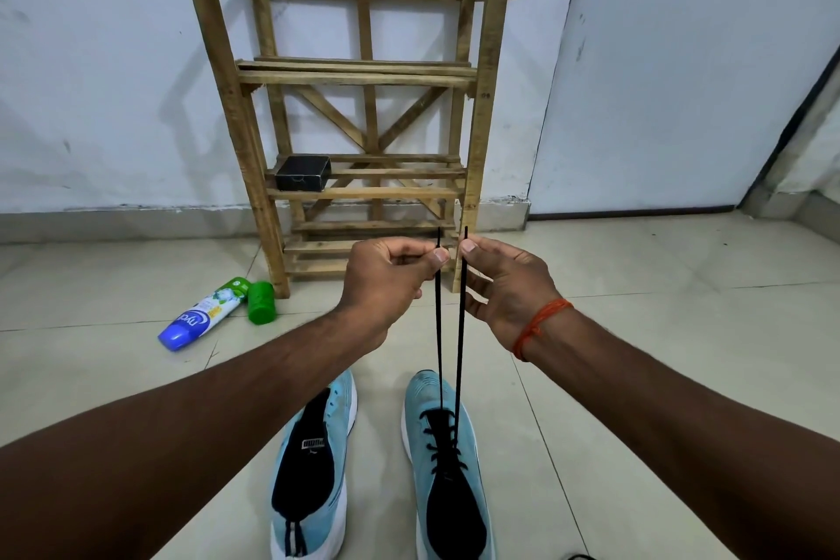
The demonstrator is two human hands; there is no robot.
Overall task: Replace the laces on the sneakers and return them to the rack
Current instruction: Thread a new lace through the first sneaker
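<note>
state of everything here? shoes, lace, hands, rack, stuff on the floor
laced sneaker: on floor, lace threaded, untied
unlaced sneaker: on floor, no lace
black lace: both ends pulled up taut
left hand: pinches one lace end
right hand: pinches the other end
rack: upright against wall, no shoes on it
black box: on rack's middle shelf
spray bottle: lying on floor
green cap: lying beside bottle
</note>
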